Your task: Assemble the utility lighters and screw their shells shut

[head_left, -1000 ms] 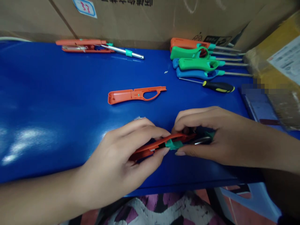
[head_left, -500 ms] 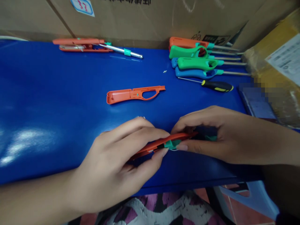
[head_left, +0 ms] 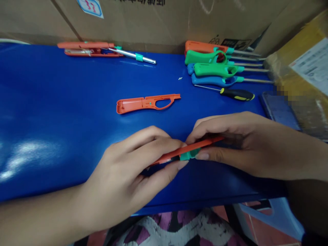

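Note:
Over the near part of the table, an orange lighter casing half [head_left: 197, 146] is held on edge between both hands, its right end tilted up. My left hand [head_left: 130, 167] is closed around its left part, fingers on the far side and thumb below. My right hand [head_left: 238, 147] pinches its right end, the thumb tip against a green trigger [head_left: 188, 154]. A black part shows left of the trigger; the rest of the inside is hidden by my fingers. Beyond my hands, another orange casing half [head_left: 132, 105] lies with its hollow side up.
At the back left lies an opened orange lighter [head_left: 89, 51] with a metal tube [head_left: 128, 54]. Several assembled lighters [head_left: 215, 70] and a screwdriver [head_left: 238, 94] lie at the back right, near tiny metal pieces [head_left: 180, 78]. Cardboard [head_left: 153, 27] and a taped package [head_left: 304, 68] border the blue table [head_left: 64, 102].
The right end of the held casing has risen, and my right hand has shifted slightly up and right. A teal part inside my right hand's grip no longer shows. My left hand barely moved.

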Demonstrator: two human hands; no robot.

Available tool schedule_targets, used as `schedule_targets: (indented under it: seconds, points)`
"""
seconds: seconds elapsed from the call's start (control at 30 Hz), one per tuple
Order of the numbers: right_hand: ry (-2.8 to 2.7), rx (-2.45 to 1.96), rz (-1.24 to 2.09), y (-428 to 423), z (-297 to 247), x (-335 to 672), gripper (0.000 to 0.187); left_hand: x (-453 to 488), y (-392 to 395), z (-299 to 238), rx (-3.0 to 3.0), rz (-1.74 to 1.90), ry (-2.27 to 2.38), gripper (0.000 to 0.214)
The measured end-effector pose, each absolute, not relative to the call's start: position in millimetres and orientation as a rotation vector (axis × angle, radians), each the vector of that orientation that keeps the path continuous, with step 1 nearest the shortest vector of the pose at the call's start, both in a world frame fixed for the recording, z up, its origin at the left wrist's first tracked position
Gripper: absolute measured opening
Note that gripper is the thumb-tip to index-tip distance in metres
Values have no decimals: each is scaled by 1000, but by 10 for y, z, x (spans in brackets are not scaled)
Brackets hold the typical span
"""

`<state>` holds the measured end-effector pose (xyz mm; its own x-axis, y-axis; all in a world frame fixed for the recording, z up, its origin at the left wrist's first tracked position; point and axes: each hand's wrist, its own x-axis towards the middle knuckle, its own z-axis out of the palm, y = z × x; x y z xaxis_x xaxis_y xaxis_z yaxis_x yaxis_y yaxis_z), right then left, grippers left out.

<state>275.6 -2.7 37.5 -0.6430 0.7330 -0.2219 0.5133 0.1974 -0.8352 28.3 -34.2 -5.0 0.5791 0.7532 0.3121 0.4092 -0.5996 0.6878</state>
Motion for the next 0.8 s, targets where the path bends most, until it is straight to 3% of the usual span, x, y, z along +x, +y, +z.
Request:
schedule_targets:
  seconds: [0.3,0.57,0.8]
  points:
    - [-2195,-1241,1469,-35,352,2730,14,284,-333,-22,2265,831,922,24]
    - [-1996,-1274,1709,-21,317,2728,16,275,-328,-15,2269,795,920,21]
    - [-2052,-1286,1588,-27,327,2718,22,271,-334,-26,2268,823,942,26]
